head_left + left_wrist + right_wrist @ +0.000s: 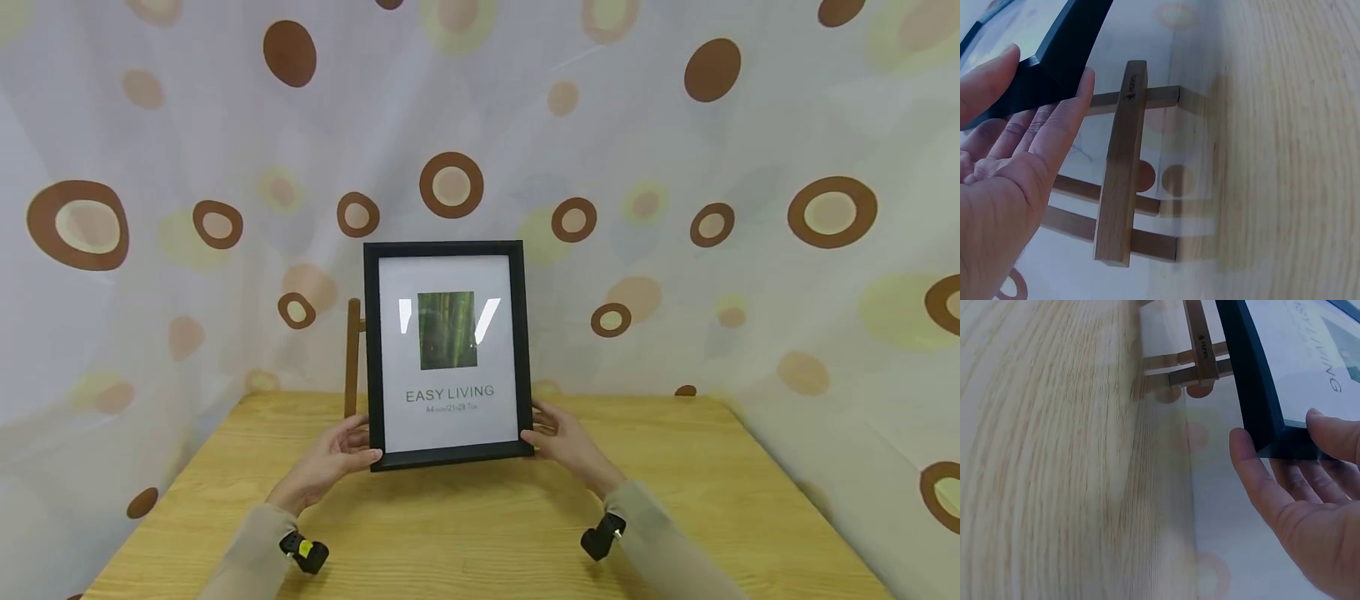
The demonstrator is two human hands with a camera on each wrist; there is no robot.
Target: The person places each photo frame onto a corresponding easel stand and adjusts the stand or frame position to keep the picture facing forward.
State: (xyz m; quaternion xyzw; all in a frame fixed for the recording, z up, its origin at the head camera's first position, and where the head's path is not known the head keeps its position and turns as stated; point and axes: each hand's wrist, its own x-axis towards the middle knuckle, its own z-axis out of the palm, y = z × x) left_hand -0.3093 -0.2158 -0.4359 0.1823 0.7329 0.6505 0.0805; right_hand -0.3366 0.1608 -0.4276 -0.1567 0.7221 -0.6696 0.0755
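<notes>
A black picture frame (448,459) with a white insert, a green bamboo picture and the words EASY LIVING is held upright, slightly tilted, in the head view. My left hand (333,457) grips its lower left corner, thumb on the front and fingers behind. On the opposite lower corner, my right hand (566,442) holds it the same way. Behind the frame stands a small wooden easel (352,358), mostly hidden by it in the head view. The left wrist view shows the easel's crossbar (1121,169) and legs, apart from the frame's corner.
The wooden table (450,533) runs back to a white curtain (637,125) printed with brown and yellow ovals. Each wrist wears a small black camera, one on the left (303,551) and one on the right (602,536).
</notes>
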